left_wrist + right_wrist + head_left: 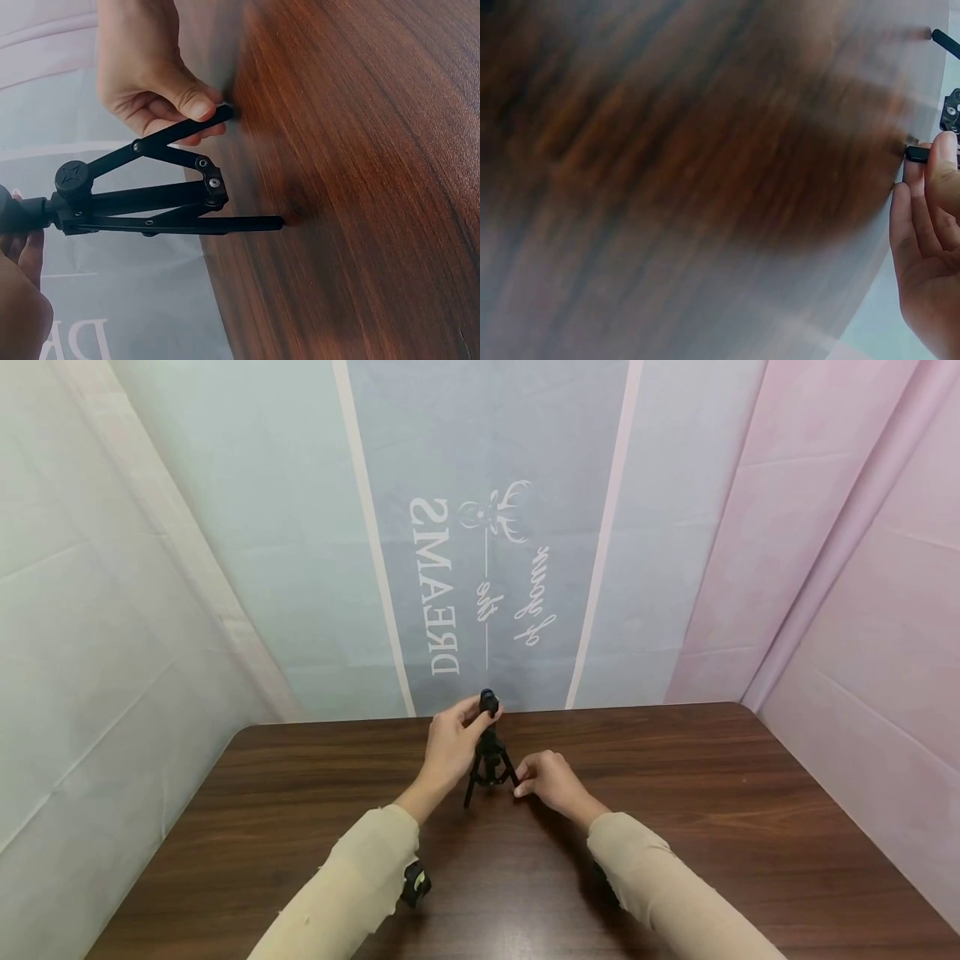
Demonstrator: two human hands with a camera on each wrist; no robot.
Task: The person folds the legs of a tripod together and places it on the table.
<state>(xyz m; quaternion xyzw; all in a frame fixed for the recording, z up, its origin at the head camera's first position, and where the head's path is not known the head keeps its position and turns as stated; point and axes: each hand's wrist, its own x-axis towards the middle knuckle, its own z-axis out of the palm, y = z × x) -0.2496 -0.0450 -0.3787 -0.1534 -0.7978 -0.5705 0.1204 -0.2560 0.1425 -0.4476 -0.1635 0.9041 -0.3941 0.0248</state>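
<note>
A small black tripod point(491, 745) stands upright near the table's far edge with its legs spread. My left hand point(450, 739) grips its upper part, thumb and fingers around the head. Low on the right side, my right hand point(552, 783) pinches the end of one leg between thumb and fingers. In the left wrist view the tripod's hinged braces point(214, 182) and a round knob point(73, 178) show, with the right hand point(154, 79) at the leg tip. The right wrist view catches only the leg ends and the right hand point(934, 232) at its right edge.
The dark wooden table point(712, 827) reaches back to a printed cloth backdrop point(487, 427) with reversed lettering. Pale cloth walls rise on both sides. A black wrist device point(415, 883) sits under the left sleeve.
</note>
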